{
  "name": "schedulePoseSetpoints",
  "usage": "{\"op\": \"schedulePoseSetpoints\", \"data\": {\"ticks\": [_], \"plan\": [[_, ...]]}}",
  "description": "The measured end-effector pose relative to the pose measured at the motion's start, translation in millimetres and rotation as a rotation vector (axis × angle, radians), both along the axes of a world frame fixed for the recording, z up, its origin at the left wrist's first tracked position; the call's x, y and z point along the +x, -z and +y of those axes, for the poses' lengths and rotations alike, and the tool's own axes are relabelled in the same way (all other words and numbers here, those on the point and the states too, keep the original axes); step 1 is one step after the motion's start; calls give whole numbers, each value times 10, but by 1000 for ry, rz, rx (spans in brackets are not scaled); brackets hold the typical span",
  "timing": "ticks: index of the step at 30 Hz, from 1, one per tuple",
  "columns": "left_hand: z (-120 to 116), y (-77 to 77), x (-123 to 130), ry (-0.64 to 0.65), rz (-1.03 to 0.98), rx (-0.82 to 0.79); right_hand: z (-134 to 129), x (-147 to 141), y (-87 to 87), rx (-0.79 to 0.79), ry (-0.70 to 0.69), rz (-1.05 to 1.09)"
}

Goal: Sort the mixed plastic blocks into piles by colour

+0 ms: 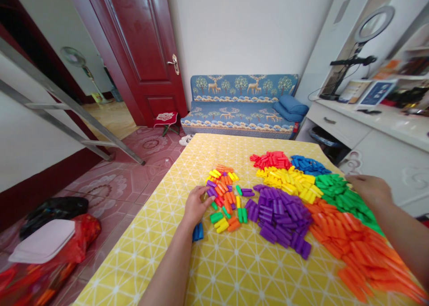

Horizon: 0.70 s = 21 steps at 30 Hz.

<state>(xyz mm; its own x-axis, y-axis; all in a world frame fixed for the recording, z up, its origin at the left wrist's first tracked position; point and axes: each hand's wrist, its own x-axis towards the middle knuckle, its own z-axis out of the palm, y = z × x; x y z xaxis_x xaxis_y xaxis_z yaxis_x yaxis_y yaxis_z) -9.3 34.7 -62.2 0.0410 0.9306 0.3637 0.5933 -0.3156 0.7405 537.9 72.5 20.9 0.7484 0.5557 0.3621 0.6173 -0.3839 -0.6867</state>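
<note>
At the left edge of a mixed-colour cluster of small plastic cap-like pieces point(221, 189), my left hand point(195, 206) rests with thumb and fingers apart, close to purple and green ones. A few blue pieces point(198, 231) lie by its wrist. Over at the right, my right hand point(372, 190) is at the far edge of the green pile point(346, 196), its fingers drawn together; what they hold, if anything, is hidden. Between the hands lie a purple pile point(281, 214), a yellow pile point(290, 181) and an orange pile point(355, 239). Red point(271, 160) and blue piles point(308, 165) sit behind.
The pieces lie on a table with a yellow patterned cloth point(150, 252). A blue sofa point(241, 109) stands beyond it, a white cabinet point(385, 149) to the right. Bags point(87, 239), a metal ladder point(83, 123) and a small stool point(166, 119) are at the left.
</note>
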Motion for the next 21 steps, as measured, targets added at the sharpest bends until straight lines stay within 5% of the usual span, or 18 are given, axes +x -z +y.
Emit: {"op": "schedulePoseSetpoints", "data": {"ticks": [2,5,9,14,17,21], "plan": [[-6,-10,6,0,-2,-7,-23,-209,-90,-55,48,82],[-16,-28,12,-7,-16,-13,-100,-765,-201,138,-57,139],[-21,-37,8,-15,-61,-21,-418,-1831,-147,241,-510,272],[-30,-12,7,-21,-203,-66,-1028,-3089,238,191,-1095,208],[-41,-16,20,19,-329,-106,-1281,-3496,501,107,-1116,108],[-45,-49,45,25,-457,-131,-1415,-3676,740,49,-1052,-31]]}}
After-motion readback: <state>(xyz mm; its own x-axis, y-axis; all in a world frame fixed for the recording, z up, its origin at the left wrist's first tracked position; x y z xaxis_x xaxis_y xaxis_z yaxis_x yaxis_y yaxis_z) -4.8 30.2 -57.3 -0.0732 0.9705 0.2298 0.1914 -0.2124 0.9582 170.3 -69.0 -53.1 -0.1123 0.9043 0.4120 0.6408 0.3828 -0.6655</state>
